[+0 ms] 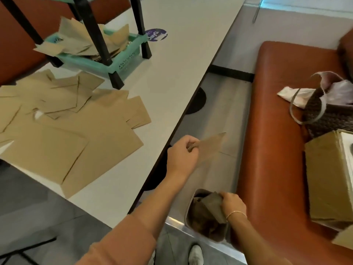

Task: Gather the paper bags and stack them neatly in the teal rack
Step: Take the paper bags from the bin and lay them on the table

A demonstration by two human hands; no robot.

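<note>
Several flat brown paper bags (63, 134) lie scattered on the white table (172, 60) at the left. The teal rack (99, 60) with black legs stands at the table's far left, and its bottom tray holds a loose heap of crumpled bags (80, 42). My left hand (183, 152) pinches one paper bag (211, 147) in the air just past the table's right edge. Lower right, my right hand (232, 203) grips a bag (213, 204) at the mouth of a small grey bin (193, 199) on the floor, which holds more bags.
An orange-brown bench seat (277, 111) runs along the right, carrying a dark patterned handbag (328, 115) with cloth in it and a cardboard box (328, 178). A round purple sticker (156, 34) lies on the table beyond the rack. My shoe (194, 254) shows at the bottom.
</note>
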